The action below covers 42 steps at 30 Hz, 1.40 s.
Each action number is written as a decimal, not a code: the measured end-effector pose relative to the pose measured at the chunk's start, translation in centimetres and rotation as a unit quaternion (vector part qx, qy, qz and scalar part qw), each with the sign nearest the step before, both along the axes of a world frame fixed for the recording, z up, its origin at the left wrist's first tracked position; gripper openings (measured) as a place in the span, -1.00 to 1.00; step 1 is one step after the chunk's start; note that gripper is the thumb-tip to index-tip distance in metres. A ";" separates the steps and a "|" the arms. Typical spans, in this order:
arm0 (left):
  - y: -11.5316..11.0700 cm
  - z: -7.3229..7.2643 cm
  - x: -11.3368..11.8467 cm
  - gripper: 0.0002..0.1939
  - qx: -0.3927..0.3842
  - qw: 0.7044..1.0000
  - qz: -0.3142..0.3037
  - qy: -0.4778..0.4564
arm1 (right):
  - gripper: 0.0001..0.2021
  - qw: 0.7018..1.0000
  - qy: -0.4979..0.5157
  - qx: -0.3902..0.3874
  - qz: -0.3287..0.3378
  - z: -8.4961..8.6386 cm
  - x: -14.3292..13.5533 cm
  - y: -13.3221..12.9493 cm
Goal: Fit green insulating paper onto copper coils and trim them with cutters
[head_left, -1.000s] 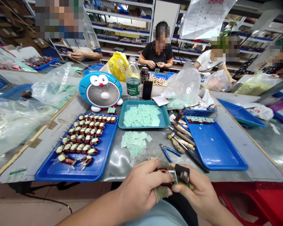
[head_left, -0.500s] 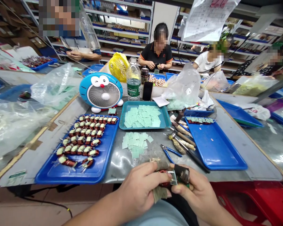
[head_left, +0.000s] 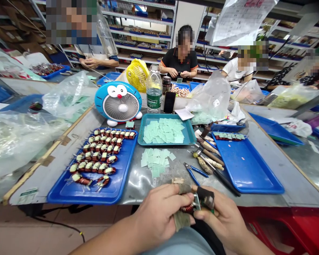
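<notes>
My left hand (head_left: 164,209) is closed round a copper-wound coil (head_left: 187,208), only partly visible between the fingers. Cloth tape wraps some of its fingertips. Pinched between finger and thumb, a small pale green board (head_left: 197,202) is in my right hand (head_left: 220,212), upright against the coil's wire leads. Dark tape covers that hand's index finger. Both hands meet just over the table's front edge. Beyond them lies a loose pile of pale green boards (head_left: 156,161), with more in a teal tray (head_left: 167,144). Rows of similar coils (head_left: 95,156) sit in a blue tray (head_left: 85,196) on the left.
Blue-handled cutters (head_left: 195,171), a hammer (head_left: 215,173) and other hand tools lie right of centre. A blue tray (head_left: 250,166) on the right has a row of boarded coils at its far end. A cartoon fan (head_left: 119,102) and water bottle (head_left: 154,92) stand behind. Co-workers sit opposite.
The camera view has shifted slightly, so the table scene appears a little further right. Both hands keep their hold on the coil and board, with the board turned slightly.
</notes>
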<state>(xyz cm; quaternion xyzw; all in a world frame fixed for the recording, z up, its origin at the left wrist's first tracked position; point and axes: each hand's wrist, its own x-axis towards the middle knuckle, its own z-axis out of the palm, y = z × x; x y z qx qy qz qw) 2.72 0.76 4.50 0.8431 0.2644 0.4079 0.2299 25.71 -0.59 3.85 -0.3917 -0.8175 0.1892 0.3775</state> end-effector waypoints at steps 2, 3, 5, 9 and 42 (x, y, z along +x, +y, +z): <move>-0.1 -0.1 0.0 -0.66 -0.029 0.999 -0.011 -0.008 | -0.60 1.000 -0.003 0.019 0.019 0.0 0.1 0.1; -0.1 -0.2 0.0 -0.67 -0.032 0.999 -0.007 -0.004 | -0.62 1.000 0.003 0.005 0.023 -0.1 0.1 0.0; -0.2 -0.5 0.0 -0.69 -0.016 1.000 0.007 0.014 | -0.67 0.997 0.034 -0.074 0.017 -0.4 -0.1 -0.2; -0.2 -0.8 -0.2 -0.64 0.008 1.000 0.015 0.007 | -0.62 0.956 0.128 -0.264 -0.003 -1.2 -0.8 -0.8; -1.0 0.3 4.1 -0.69 -0.602 0.779 0.008 -0.176 | -0.60 0.997 0.021 -0.018 0.066 0.0 1.2 0.5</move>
